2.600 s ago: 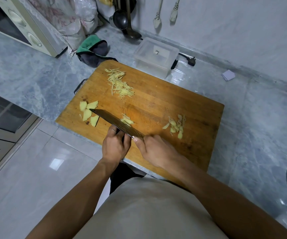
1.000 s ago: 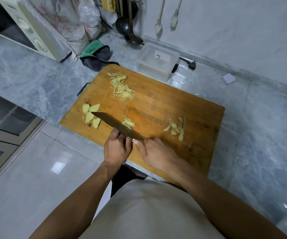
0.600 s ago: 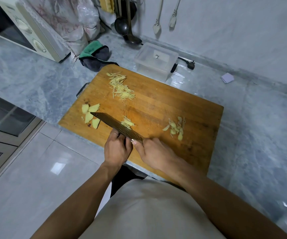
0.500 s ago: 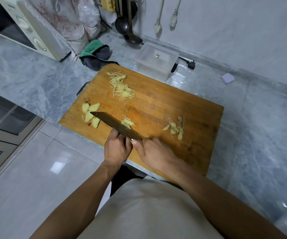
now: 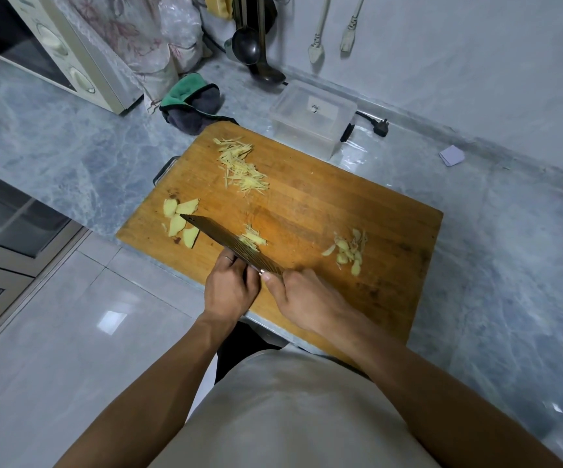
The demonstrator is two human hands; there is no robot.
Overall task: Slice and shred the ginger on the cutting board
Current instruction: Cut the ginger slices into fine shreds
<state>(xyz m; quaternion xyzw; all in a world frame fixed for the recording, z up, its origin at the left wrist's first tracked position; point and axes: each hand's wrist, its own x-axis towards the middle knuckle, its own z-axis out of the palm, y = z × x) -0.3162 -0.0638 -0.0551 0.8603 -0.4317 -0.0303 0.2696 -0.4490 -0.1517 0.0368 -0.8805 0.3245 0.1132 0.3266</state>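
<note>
Right hand (image 5: pixel 307 304): fingers curl round the handle of the dark ridged cleaver (image 5: pixel 236 246), thumb along its top
Left hand (image 5: pixel 231 288): curled fingertips press the small ginger pile (image 5: pixel 253 237) being cut, knuckles against the blade's flat
Beyond the blade tip: pale flat ginger slices (image 5: pixel 180 221)
Far past the fingers: yellow ginger shreds (image 5: pixel 241 168)
Right of the hands: thin ginger peelings (image 5: pixel 349 251)
Beneath: rectangular wooden cutting board (image 5: pixel 334 204) on grey marble counter (image 5: pixel 496 238)

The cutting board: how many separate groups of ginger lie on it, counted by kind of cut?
Shredded ginger piles: 2, far pile and small pile beside the knife
Flat slice group: 1
Thin slices or peel, too small to tell: 1
Total: 4 groups on the cutting board
</note>
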